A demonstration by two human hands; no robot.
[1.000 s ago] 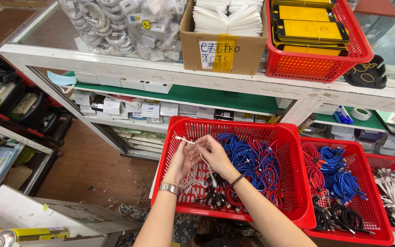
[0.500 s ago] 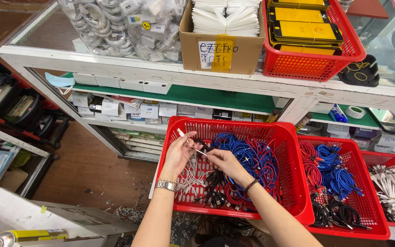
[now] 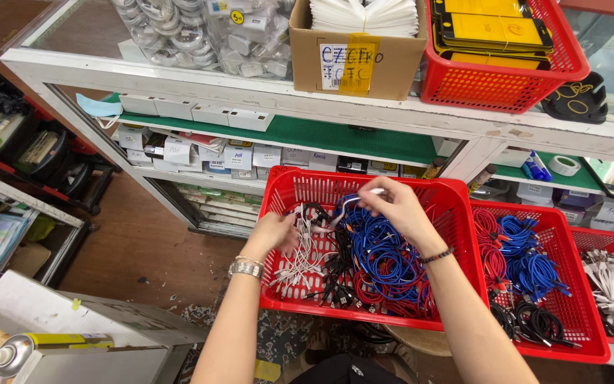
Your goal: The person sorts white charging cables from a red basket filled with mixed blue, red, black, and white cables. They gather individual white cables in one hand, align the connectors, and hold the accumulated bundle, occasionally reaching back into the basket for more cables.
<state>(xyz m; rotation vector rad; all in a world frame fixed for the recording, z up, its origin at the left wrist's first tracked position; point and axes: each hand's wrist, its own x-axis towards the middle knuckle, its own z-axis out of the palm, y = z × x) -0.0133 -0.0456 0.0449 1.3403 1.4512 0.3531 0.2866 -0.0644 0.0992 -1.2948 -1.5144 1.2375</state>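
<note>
We see a white cable (image 3: pixel 346 206) stretched between the two hands, low in the middle of the frame, above the red basket (image 3: pixel 456 235) that holds the tangle of blue cables (image 3: pixel 385 259), black ones and white ones. The right hand (image 3: pixel 392 210) pinches one end of it between thumb and fingertips, up near the basket's back wall. The left hand (image 3: pixel 273 233), with a metal bracelet (image 3: pixel 245 268) at the wrist, is curled down among the white cables (image 3: pixel 300 259) on the basket's left side, fingers closed around the strand's lower part as far as we can tell.

A second ago both hands worked close together over the basket's centre with a thin white piece held between them; now they have drawn apart, the right rising toward the rim and the left dropping into the pile. We judge that one cable is being pulled free of the tangle.

To the right stands a second red basket (image 3: pixel 591 334) with red, blue and black coils. At the top of the frame a shelf (image 3: pixel 250 89) carries a cardboard box (image 3: pixel 357 60).
</note>
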